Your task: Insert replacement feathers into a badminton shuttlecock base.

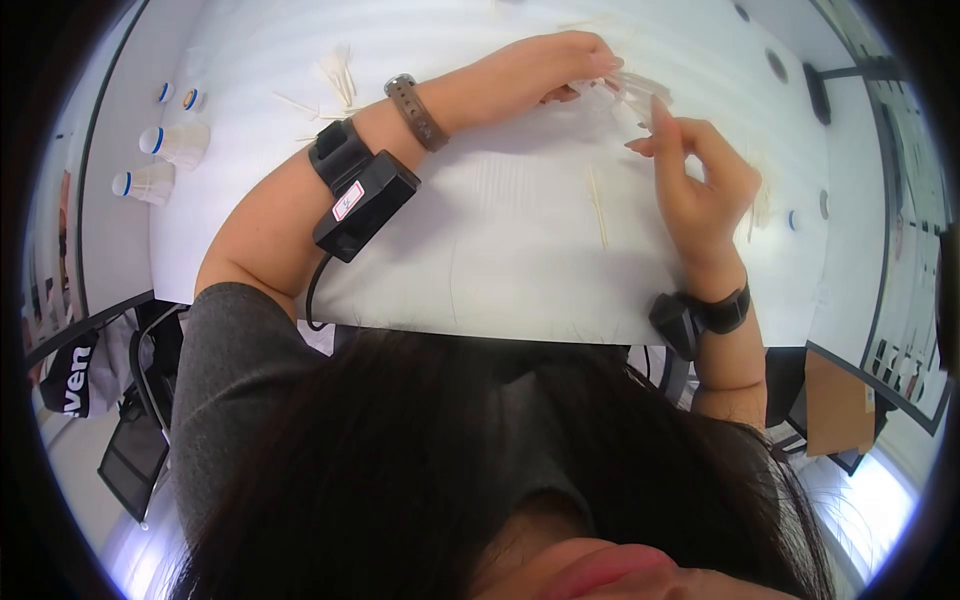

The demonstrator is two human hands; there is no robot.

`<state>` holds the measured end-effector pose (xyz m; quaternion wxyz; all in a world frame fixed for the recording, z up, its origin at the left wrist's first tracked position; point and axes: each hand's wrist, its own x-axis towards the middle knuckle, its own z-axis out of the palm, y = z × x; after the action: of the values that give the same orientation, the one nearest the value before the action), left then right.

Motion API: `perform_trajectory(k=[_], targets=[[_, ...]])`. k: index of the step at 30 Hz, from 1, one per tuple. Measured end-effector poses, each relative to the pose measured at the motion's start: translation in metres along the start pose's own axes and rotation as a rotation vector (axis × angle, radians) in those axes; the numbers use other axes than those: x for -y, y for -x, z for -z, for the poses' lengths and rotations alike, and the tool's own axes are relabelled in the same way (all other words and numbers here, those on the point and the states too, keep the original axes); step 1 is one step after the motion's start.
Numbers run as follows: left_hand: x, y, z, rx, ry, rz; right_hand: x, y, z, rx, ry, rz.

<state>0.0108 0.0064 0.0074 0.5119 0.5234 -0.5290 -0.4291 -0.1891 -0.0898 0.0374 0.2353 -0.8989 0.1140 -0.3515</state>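
My left hand [572,66] reaches across the far part of the white table. Its fingers are closed on a clear, crinkled plastic piece [640,90], which looks like thin film or a small bag. From the right, my right hand [706,172] meets the same piece, its thumb and a fingertip pinched at the near edge. Whether something lies inside the plastic is too blurred to tell. Below the hands, two thin pale sticks [598,205] lie on the table.
At the left stand two white shuttlecocks [178,145] with blue bands, near two small round caps [193,99]. A bunch of pale, feather-like sticks [341,76] lies beyond my left forearm. More sticks [760,205] lie right of my right hand. White side panels [125,150] border the table [480,270].
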Motion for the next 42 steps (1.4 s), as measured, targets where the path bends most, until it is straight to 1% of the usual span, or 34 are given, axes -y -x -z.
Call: perform_trajectory(k=[1, 2, 3, 5, 9, 11, 14, 17, 20, 21, 23, 24, 26, 29, 32, 38, 42], targets=[[-0.002, 0.0, 0.0, 0.004, 0.007, 0.007, 0.001, 0.0, -0.001, 0.001, -0.004, -0.01], [-0.003, 0.001, 0.0, 0.009, 0.015, 0.014, -0.002, -0.001, -0.006, -0.071, -0.037, 0.035], [-0.003, 0.0, 0.001, 0.024, 0.014, 0.003, -0.003, -0.002, -0.006, -0.079, -0.036, 0.039], [-0.002, 0.001, 0.002, 0.047, 0.012, -0.017, -0.003, -0.002, -0.006, -0.091, -0.038, 0.047], [-0.004, 0.002, 0.002, 0.027, 0.014, 0.001, 0.0, -0.003, -0.006, -0.078, -0.027, 0.018], [-0.006, 0.001, 0.002, 0.037, 0.039, 0.022, -0.001, -0.003, -0.005, -0.084, -0.032, 0.04], [-0.008, 0.002, -0.003, -0.029, 0.009, 0.015, -0.007, -0.002, -0.004, -0.098, -0.023, 0.047], [-0.007, 0.002, 0.001, -0.021, -0.02, 0.018, -0.009, -0.003, -0.001, -0.089, -0.107, -0.008], [-0.007, 0.001, 0.0, -0.016, -0.01, 0.0, -0.007, -0.002, 0.0, -0.041, -0.226, -0.188], [-0.005, 0.0, -0.002, -0.041, -0.012, -0.007, -0.007, -0.001, -0.001, -0.008, -0.219, -0.257], [-0.007, 0.001, -0.001, 0.003, 0.014, 0.03, -0.003, -0.001, -0.006, 0.037, -0.378, -0.432], [-0.005, 0.0, 0.0, 0.018, 0.001, 0.011, -0.006, 0.0, -0.007, 0.065, -0.4, -0.473], [0.001, 0.0, 0.001, 0.044, -0.021, -0.025, -0.005, 0.0, -0.009, 0.055, -0.5, -0.508], [-0.004, 0.003, 0.001, 0.035, -0.05, 0.017, -0.007, 0.0, -0.011, 0.068, -0.57, -0.514], [-0.005, 0.002, -0.003, 0.003, -0.001, 0.047, -0.005, 0.0, -0.013, 0.065, -0.584, -0.504], [-0.001, 0.001, -0.004, -0.016, -0.039, 0.033, -0.001, 0.001, -0.014, 0.105, -0.524, -0.523], [0.002, 0.001, -0.002, 0.029, -0.029, -0.001, 0.003, -0.002, -0.012, 0.106, -0.557, -0.587]])
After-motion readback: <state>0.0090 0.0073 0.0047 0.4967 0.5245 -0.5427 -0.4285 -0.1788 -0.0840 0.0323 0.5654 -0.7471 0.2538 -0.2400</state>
